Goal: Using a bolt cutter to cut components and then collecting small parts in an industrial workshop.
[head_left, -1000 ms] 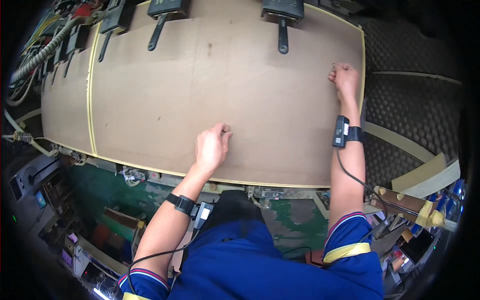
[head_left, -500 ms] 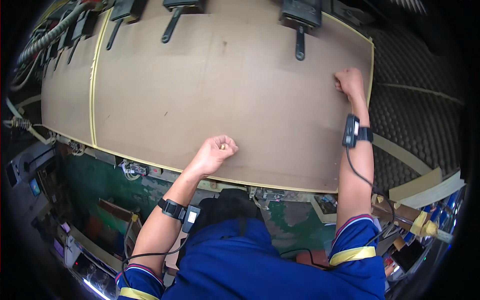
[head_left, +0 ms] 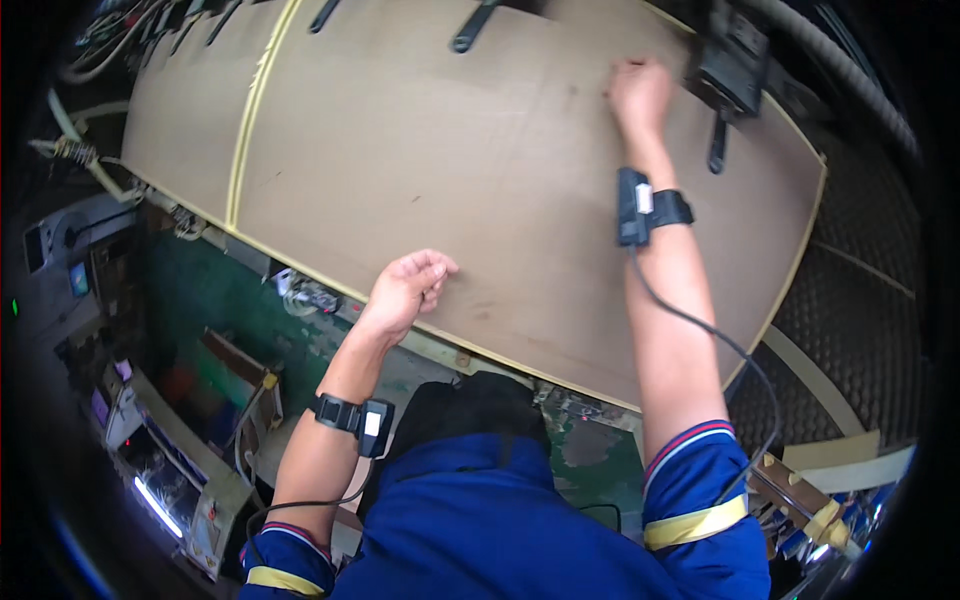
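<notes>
A broad brown board (head_left: 480,180) with yellow taped edges spreads before me. Above its near edge, my left hand (head_left: 408,288) is closed, thumb pressed against curled fingers; whatever they hold is hidden. My right hand (head_left: 640,95) reaches over the far right part of the board, its fingers curled in and slightly blurred. What is in them, if anything, cannot be made out. Just right of that hand stands a black box-shaped clamp (head_left: 732,65) with a dark handle (head_left: 717,145) pointing toward me. Each forearm wears a strapped black device with a cable.
More dark handles (head_left: 475,28) stick out over the board's far edge. A yellow tape strip (head_left: 247,135) crosses the board at left. Dark ridged matting (head_left: 860,320) lies to the right. Below the near edge are a green floor (head_left: 190,290) and a cluttered bench (head_left: 160,490).
The view has turned, so the board sits tilted and further right. My right hand has moved up and left, from the board's right edge to left of the clamp. The yellowish bit in my left hand no longer shows.
</notes>
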Available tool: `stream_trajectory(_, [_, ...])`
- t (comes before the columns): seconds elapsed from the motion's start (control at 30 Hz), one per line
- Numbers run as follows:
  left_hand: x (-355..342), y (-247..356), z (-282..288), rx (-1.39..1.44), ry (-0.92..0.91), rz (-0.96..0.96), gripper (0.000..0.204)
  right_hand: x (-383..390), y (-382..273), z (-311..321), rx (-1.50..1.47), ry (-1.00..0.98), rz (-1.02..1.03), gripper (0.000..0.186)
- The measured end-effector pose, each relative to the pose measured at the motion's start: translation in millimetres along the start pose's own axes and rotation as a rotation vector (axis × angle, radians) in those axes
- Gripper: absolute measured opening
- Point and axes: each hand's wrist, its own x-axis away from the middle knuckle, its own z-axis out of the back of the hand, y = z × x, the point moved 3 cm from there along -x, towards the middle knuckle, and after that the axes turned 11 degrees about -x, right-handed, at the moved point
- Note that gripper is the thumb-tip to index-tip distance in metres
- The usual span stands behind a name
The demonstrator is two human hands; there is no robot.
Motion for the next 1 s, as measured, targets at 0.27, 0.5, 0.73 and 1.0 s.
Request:
stream_trajectory(0.27, [-26.9,38.1,52.2,-0.687,0.657,-0.411,0.018,-45.4,2.6,-7.8,0.542,-0.311,0.047,0.027])
stream_trajectory(0.5, [-59.0,54.5,57.1,-1.076,0.633,-0.693,0.013,-27.5,-10.0,1.2,0.535,-0.310,0.006,0.028])
stream_trajectory(0.73, [-31.5,26.2,104.2,-0.515,0.213,-0.327,0.006,19.0,-23.2,-6.9,0.349,-0.280,-0.180,0.027])
stream_trajectory(1.0, [-0.2,33.8,266.6,-0.017,0.223,-0.269,0.002,99.1,-56.8,14.8,-0.422,0.077,-0.596,0.013])
